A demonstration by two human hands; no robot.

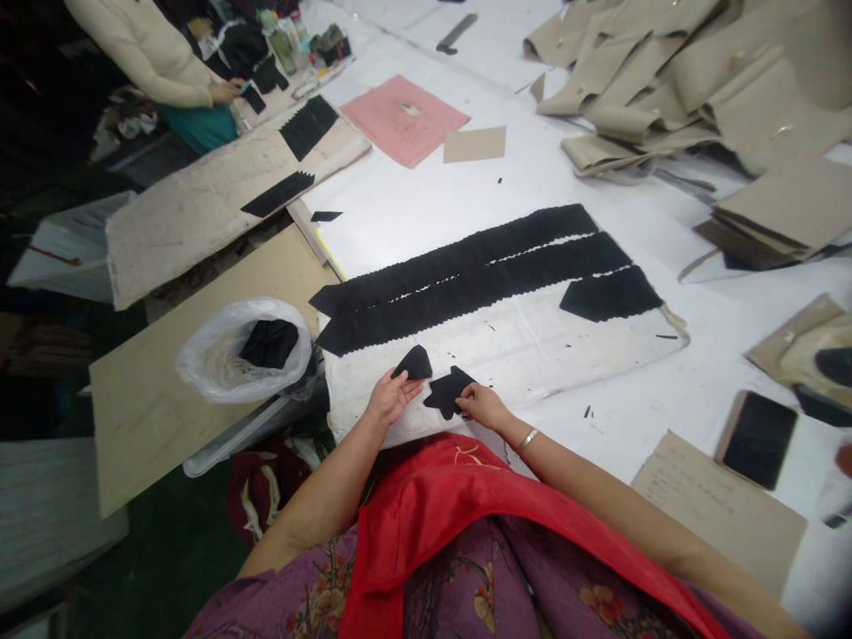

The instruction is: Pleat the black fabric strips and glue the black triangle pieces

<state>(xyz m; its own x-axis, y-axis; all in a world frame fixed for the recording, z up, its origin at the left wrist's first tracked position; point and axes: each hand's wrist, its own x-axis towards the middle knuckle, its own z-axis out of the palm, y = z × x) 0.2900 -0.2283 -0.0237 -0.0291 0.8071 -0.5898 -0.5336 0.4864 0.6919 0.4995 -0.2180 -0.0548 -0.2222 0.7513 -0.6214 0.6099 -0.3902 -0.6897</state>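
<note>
Evidently at a piece-handling step, the left hand clamps a small black piece in its fingers while the right hand pinches a notched black patch, perhaps touching the white pad, moving either calling for light pressure

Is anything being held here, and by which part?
Yes: the left grip holds a small black piece by its lower left end; the right grip holds a notched black piece by its right edge.

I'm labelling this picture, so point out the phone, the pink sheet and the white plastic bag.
Phone (760,441): head view, middle of the dark screen.
Pink sheet (390,131): head view, near its middle.
White plastic bag (200,366): head view, left side.
</note>
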